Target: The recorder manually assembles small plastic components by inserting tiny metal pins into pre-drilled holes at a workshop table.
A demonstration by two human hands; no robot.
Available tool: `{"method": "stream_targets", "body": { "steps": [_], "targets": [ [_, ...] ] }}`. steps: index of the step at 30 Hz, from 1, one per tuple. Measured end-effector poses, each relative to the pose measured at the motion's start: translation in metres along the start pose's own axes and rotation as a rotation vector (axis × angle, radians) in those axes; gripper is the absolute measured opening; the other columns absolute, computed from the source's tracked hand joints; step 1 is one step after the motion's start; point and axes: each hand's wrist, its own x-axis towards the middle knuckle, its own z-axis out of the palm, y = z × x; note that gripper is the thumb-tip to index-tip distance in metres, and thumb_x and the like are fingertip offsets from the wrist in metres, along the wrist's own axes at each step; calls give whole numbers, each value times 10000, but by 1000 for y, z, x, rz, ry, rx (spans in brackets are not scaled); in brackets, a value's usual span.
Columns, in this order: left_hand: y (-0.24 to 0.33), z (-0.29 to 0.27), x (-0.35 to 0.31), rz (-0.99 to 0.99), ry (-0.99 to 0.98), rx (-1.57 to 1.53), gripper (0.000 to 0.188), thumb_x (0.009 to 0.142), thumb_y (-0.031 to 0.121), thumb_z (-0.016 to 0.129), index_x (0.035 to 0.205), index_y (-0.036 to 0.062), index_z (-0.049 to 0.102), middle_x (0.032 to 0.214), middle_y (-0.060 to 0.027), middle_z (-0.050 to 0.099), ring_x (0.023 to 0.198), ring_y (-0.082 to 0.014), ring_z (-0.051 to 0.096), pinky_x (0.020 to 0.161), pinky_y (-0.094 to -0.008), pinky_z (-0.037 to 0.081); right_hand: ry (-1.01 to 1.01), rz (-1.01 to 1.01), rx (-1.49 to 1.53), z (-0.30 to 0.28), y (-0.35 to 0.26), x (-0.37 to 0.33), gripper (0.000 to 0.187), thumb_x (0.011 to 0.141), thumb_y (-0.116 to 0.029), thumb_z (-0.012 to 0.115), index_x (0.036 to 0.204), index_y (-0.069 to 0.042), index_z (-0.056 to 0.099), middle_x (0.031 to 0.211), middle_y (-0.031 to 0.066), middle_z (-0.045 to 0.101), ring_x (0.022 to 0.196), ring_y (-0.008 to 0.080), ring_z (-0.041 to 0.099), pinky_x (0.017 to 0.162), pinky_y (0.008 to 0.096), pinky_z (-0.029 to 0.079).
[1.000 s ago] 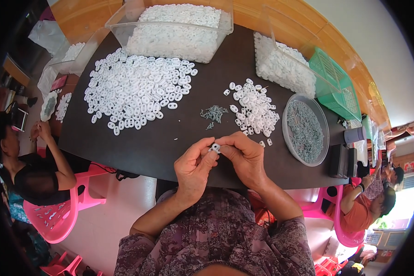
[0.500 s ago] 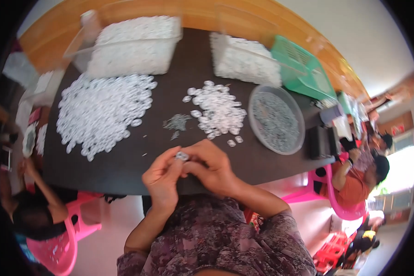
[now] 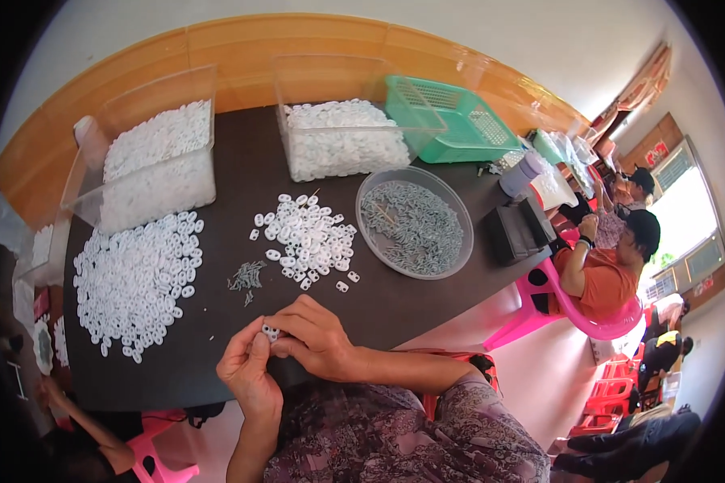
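You're pinching a small white piece [image 3: 271, 332] between the fingertips of both your left hand [image 3: 251, 372] and right hand [image 3: 318, 342], and it's sitting over the near part of the dark table [image 3: 387, 310]. It's looking light and stiff — probably hard plastic, hardly fragile — though its smooth faces may be turning slippery under damp fingers, so its outer rim is likely offering the surest hold. Your fingertips are hiding most of that rim and all of the underside, and the shadowy holes are staying too tiny for telling whether one of the grey pins [image 3: 246, 275] is sitting inside. Your left forearm is running off the lower edge of the view.
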Motion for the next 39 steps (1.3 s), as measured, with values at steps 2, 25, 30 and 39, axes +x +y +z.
{"method": "stream_targets", "body": {
  "steps": [2, 25, 30, 39],
  "targets": [
    [-4, -2, 0, 20, -4, 21, 209, 869, 19, 643, 1055, -76, 641, 860, -83, 657, 706, -106, 584, 663, -221, 481, 14, -1, 2, 0, 1, -2, 360, 686, 11, 713, 1037, 9, 634, 921, 99, 627, 765, 253, 566, 649, 345, 472],
    [-1, 8, 2, 111, -130, 140, 225, 884, 31, 629, 1087, -66, 643, 933, -52, 628, 814, -98, 560, 726, -216, 451, 123, 57, 115, -13, -4, -4, 349, 703, 17, 721, 1039, 8, 628, 896, 89, 639, 752, 212, 572, 637, 316, 461],
    [2, 11, 2, 180, -119, 175, 201, 890, -8, 588, 1071, -73, 645, 912, -40, 611, 807, -102, 556, 727, -226, 451, 122, 153, 187, -11, -9, -5, 336, 717, 13, 719, 1042, 1, 633, 875, 79, 632, 754, 200, 569, 647, 318, 468],
    [9, 29, 4, 196, -176, 292, 253, 871, -63, 558, 1104, -36, 653, 916, -34, 602, 836, -85, 561, 745, -196, 442, 127, 155, 156, -24, -10, 1, 324, 724, 62, 717, 1036, 10, 647, 872, 80, 629, 730, 154, 571, 631, 256, 475]
  ]
}}
